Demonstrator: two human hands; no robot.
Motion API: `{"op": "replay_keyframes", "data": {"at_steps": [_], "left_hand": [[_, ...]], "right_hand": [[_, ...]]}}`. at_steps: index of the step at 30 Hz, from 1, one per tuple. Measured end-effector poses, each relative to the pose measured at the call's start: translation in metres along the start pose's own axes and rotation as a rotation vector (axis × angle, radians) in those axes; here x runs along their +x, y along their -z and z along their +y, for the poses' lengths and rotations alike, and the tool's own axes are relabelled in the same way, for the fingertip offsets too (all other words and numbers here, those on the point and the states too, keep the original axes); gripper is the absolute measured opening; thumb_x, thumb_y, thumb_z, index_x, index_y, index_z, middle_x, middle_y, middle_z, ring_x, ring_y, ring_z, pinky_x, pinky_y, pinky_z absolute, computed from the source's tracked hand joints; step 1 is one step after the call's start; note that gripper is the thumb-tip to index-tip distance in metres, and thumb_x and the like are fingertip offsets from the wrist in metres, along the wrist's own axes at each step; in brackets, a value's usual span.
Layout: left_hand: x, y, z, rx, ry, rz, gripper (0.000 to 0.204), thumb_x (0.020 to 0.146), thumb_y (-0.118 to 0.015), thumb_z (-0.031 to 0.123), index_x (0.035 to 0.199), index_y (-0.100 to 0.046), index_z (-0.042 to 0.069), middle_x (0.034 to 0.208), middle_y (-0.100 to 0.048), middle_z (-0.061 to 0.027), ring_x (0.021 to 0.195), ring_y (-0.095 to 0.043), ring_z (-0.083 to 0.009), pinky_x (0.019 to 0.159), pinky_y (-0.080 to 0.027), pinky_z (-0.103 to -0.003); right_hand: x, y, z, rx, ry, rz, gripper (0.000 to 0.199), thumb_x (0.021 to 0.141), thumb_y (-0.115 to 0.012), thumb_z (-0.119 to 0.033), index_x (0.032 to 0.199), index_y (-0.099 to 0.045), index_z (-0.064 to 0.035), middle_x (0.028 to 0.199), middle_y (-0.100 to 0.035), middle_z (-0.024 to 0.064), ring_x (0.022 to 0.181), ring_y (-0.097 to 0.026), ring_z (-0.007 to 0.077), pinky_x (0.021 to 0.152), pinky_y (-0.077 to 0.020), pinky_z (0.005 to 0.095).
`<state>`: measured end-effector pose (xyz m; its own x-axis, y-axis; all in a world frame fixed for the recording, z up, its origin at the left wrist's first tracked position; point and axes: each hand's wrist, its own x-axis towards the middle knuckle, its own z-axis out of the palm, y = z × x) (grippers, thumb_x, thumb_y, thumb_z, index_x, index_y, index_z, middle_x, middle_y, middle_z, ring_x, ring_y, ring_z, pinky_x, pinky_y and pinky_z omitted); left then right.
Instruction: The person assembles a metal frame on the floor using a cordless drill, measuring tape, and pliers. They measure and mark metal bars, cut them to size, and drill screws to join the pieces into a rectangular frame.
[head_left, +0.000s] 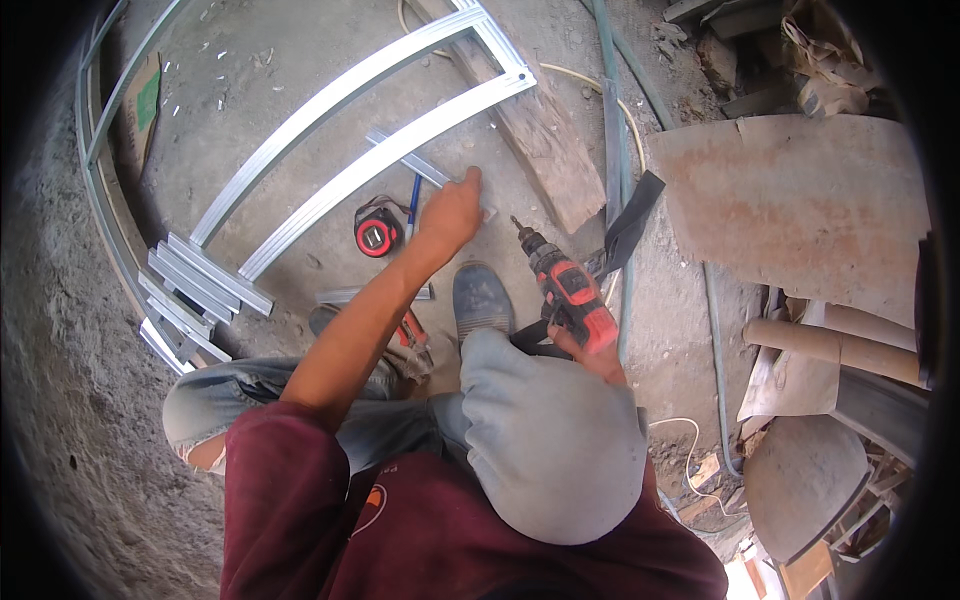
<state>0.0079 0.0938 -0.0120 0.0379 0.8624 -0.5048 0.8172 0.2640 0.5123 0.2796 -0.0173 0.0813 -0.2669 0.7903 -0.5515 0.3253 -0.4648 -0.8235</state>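
So left hand [450,215] fingers pinch a short metal strip [420,165] on the floor, right hand [585,350] wrapped around the drill [565,285]; looks like positioning before screwing, next needs lining the bit up.

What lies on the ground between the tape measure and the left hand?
In the head view, a blue pen lies on the concrete between the red and black tape measure and the left hand, close beside the tape measure.

The person wears a maroon short-sleeved shirt [300,500] with an orange-and-white emblem at its middle, faded grey-blue jeans [540,440] torn open at the knee toward 8 o'clock, and a worn blue-grey shoe [481,297] with a rounded toe.
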Motion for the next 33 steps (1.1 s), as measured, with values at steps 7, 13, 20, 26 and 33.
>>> {"op": "replay_keyframes", "data": {"at_steps": [7, 13, 20, 26, 33], "left_hand": [[-0.001, 0.004, 0.011, 0.032, -0.018, -0.009, 0.047, 0.082, -0.079, 0.018, 0.115, -0.049, 0.003, 0.093, -0.069, -0.0287, 0.093, -0.067, -0.0492, 0.081, -0.052, -0.055], [0.003, 0.006, 0.015, 0.065, 0.034, -0.039, 0.052, 0.08, -0.081, 0.02, 0.115, -0.048, 0.002, 0.094, -0.069, -0.0305, 0.094, -0.067, -0.0499, 0.081, -0.053, -0.056], [0.009, 0.01, 0.033, 0.111, 0.132, -0.142, 0.046, 0.085, -0.066, 0.009, 0.124, -0.044, -0.001, 0.104, -0.068, -0.0323, 0.101, -0.067, -0.049, 0.087, -0.054, -0.054], [0.009, 0.015, 0.043, 0.123, 0.187, -0.148, 0.051, 0.083, -0.065, 0.006, 0.127, -0.039, -0.004, 0.103, -0.068, -0.0328, 0.1, -0.068, -0.0495, 0.087, -0.055, -0.053], [0.01, 0.012, 0.047, 0.116, 0.209, -0.093, 0.047, 0.084, -0.063, 0.005, 0.124, -0.039, -0.004, 0.104, -0.068, -0.0335, 0.099, -0.068, -0.0495, 0.086, -0.055, -0.054]], "right_hand": [[0.008, 0.001, -0.001, -0.043, 0.094, 0.004, 0.092, 0.079, -0.074, -0.004, 0.158, -0.027, -0.0049, 0.149, -0.048, 0.0141, 0.135, -0.047, 0.0222, 0.111, -0.0383, 0.034], [0.018, -0.002, -0.004, -0.044, 0.122, 0.0, 0.095, 0.078, -0.074, -0.002, 0.159, -0.026, -0.0079, 0.139, -0.059, 0.0155, 0.126, -0.059, 0.0257, 0.106, -0.0443, 0.0344], [0.025, 0.003, 0.0, -0.168, 0.176, 0.014, 0.095, 0.077, -0.071, 0.001, 0.159, -0.025, -0.0089, 0.143, -0.057, 0.02, 0.126, -0.061, 0.0327, 0.103, -0.0476, 0.0372], [0.032, -0.004, 0.013, -0.069, 0.235, -0.001, 0.094, 0.076, -0.072, 0.0, 0.159, -0.026, -0.0065, 0.146, -0.053, 0.0223, 0.129, -0.059, 0.036, 0.105, -0.0468, 0.0386], [0.031, -0.006, -0.001, -0.093, 0.155, -0.029, 0.094, 0.077, -0.073, -0.002, 0.158, -0.026, -0.0055, 0.147, -0.052, 0.022, 0.131, -0.058, 0.0355, 0.108, -0.0446, 0.0381]]}}
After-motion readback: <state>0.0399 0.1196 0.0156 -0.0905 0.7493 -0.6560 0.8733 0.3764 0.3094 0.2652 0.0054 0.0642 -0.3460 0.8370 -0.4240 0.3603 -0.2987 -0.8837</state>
